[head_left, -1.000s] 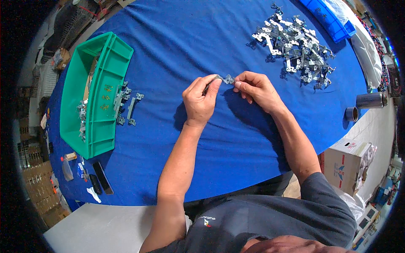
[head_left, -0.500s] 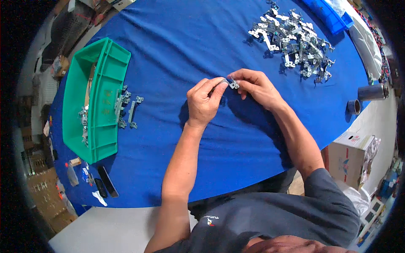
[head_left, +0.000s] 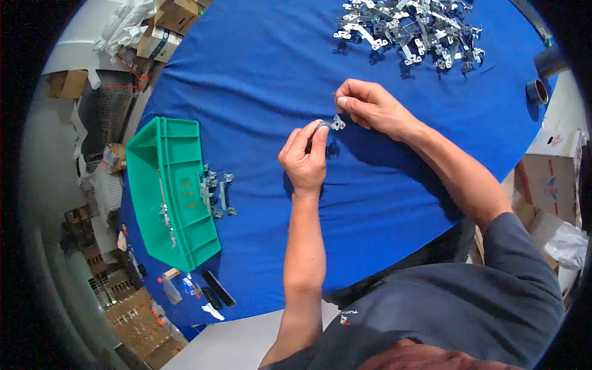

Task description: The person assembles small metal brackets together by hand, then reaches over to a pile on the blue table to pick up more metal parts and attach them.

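Over the middle of the blue-covered table, my left hand (head_left: 304, 159) is closed, thumb and fingers pinching a small metal bracket (head_left: 337, 123). The bracket's end with holes sticks out past my fingertips to the right; its other part is hidden in my grip. A little above and to the right, my right hand (head_left: 373, 106) is closed in a pinch, apart from the bracket. Something thin seems to show at its fingertips, too small to name.
A big pile of metal brackets (head_left: 413, 31) lies at the far right. On the left stands a green plastic bin (head_left: 196, 231) with metal parts inside and several brackets (head_left: 223, 194) beside it. A phone (head_left: 219, 288) lies near the front edge; a dark cup-like cylinder (head_left: 537, 92) is at right.
My right hand has drawn up and away from the bracket in my left hand. The whole view has shifted, so the bin and pile appear in different places.
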The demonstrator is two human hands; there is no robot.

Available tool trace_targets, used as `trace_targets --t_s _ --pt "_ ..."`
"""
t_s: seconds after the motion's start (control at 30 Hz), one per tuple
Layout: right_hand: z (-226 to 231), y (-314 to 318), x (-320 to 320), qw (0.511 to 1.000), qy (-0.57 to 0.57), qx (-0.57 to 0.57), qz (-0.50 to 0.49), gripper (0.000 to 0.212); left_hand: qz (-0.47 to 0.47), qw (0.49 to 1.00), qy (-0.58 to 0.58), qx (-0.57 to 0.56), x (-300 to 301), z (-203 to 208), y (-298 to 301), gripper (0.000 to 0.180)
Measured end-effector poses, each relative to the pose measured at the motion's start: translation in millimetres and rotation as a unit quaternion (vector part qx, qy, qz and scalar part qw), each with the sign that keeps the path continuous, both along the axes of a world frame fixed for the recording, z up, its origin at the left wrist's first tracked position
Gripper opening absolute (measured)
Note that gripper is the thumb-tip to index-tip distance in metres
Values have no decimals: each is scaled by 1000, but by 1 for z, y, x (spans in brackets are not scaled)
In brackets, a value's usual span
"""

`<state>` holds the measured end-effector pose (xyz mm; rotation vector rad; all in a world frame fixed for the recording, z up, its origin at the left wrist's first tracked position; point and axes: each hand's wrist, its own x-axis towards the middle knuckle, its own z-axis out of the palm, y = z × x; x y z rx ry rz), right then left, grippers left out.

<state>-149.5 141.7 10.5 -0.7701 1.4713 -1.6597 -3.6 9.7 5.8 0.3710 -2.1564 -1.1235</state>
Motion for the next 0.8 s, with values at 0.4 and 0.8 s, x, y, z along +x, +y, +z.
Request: trace_targets --t_s 0.4,0.8 --pt "-4 3 1 988 134 55 56 15 30 999 13 19 1 -1 2 14" --pt "-2 1 2 997 39 -6 66 25 -9 1000 -5 6 1 -1 1 15"
